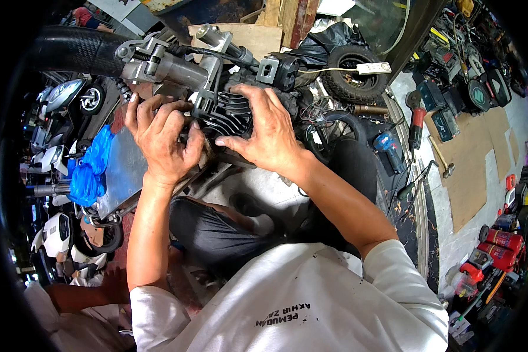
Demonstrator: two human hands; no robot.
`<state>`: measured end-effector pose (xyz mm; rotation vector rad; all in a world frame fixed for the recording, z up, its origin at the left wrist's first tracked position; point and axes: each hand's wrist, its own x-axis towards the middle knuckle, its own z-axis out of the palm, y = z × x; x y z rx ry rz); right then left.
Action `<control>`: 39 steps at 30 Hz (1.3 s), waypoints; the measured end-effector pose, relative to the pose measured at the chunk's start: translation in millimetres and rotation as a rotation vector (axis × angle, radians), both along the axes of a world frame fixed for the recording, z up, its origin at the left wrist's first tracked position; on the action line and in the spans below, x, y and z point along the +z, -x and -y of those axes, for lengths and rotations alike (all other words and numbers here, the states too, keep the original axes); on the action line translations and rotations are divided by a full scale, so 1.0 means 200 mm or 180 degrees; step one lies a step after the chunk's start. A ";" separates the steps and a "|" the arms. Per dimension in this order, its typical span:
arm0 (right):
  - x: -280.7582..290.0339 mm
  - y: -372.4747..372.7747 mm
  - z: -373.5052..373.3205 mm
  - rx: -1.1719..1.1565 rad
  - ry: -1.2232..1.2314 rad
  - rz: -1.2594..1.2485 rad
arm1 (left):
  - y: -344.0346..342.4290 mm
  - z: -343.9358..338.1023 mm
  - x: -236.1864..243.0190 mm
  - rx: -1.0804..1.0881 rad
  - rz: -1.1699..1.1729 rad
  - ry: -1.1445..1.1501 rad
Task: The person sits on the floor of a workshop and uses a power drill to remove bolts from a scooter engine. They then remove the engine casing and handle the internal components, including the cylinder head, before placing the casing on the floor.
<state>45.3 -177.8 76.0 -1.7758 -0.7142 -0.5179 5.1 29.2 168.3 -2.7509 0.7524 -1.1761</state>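
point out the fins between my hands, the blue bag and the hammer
fins (231, 111): head view, on the stacked ridges
blue bag (94, 167): head view, on its crumpled middle
hammer (440, 154): head view, on its handle

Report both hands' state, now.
Left hand: curled; whether it holds anything cannot be told.
Right hand: open, spread at the black finned part.

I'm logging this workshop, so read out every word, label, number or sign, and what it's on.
I don't copy out printed text, but here's where it stands.
Wearer's shirt: dark lettering, upside down.
White scooter panel: short dark lettering.
Red cylinders: pale markings, too small to read.
Teal case: pale marks, too small.
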 end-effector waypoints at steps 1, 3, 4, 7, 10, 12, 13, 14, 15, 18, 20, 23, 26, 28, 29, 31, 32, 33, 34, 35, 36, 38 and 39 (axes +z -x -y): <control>-0.01 0.00 0.00 0.0003 0.0001 0.0031 | 0.00 0.00 0.00 0.0007 0.0050 0.0006; -0.03 0.00 -0.01 0.0005 0.0013 0.0083 | -0.02 -0.01 -0.03 0.0017 0.0140 0.0029; -0.04 0.00 -0.02 0.0003 0.0011 0.0063 | -0.02 -0.02 -0.03 0.0026 0.0166 0.0021; -0.05 0.00 -0.02 -0.0014 0.0030 0.0043 | -0.04 -0.02 -0.04 0.0039 0.0227 -0.0008; -0.04 0.01 -0.03 0.0008 0.0054 0.0058 | -0.02 -0.01 -0.03 0.0083 0.0183 -0.0024; -0.04 0.00 -0.02 0.0009 0.0081 0.0047 | -0.02 -0.01 -0.03 0.0057 0.0154 -0.0025; -0.04 0.00 -0.02 0.0012 0.0079 0.0053 | -0.02 -0.01 -0.03 0.0044 0.0139 -0.0026; -0.04 0.00 -0.02 0.0014 0.0078 0.0057 | -0.02 -0.01 -0.03 0.0043 0.0143 -0.0024; -0.04 0.00 -0.02 0.0017 0.0077 0.0061 | -0.02 -0.01 -0.03 0.0042 0.0147 -0.0021; -0.04 0.00 -0.03 0.0004 0.0078 0.0067 | -0.02 -0.01 -0.03 0.0038 0.0146 -0.0023; -0.05 0.00 -0.02 0.0008 0.0077 0.0088 | -0.02 -0.01 -0.03 0.0032 0.0146 -0.0026; -0.05 -0.01 -0.02 0.0031 0.0063 0.0112 | -0.02 -0.01 -0.03 0.0031 0.0154 -0.0025; -0.05 -0.02 -0.02 0.0092 0.0036 0.0111 | -0.02 -0.01 -0.03 0.0047 0.0164 -0.0019; -0.05 -0.02 -0.02 0.0128 0.0016 0.0104 | -0.02 -0.01 -0.03 0.0040 0.0177 -0.0009; -0.05 -0.02 -0.02 0.0136 0.0008 0.0102 | -0.02 -0.01 -0.03 0.0040 0.0174 -0.0010; -0.05 -0.02 -0.02 0.0147 -0.0005 0.0093 | -0.03 -0.01 -0.03 0.0039 0.0168 -0.0012; -0.05 -0.02 -0.02 0.0150 -0.0008 0.0085 | -0.03 -0.01 -0.03 0.0036 0.0163 -0.0009; -0.05 -0.02 -0.02 0.0153 -0.0011 0.0078 | -0.02 -0.01 -0.03 0.0034 0.0159 -0.0005; -0.06 -0.02 -0.02 0.0148 -0.0019 0.0080 | -0.02 -0.01 -0.03 0.0032 0.0154 -0.0002; -0.06 -0.02 -0.02 0.0141 -0.0028 0.0082 | -0.02 -0.01 -0.03 0.0045 0.0149 -0.0001; -0.06 -0.02 -0.02 0.0135 -0.0037 0.0085 | -0.02 0.00 -0.03 0.0058 0.0145 0.0001; -0.06 -0.02 -0.02 0.0133 -0.0045 0.0079 | -0.02 0.01 -0.03 0.0075 0.0136 0.0007; -0.06 -0.02 -0.02 0.0130 -0.0048 0.0077 | -0.02 0.00 -0.03 0.0079 0.0132 0.0012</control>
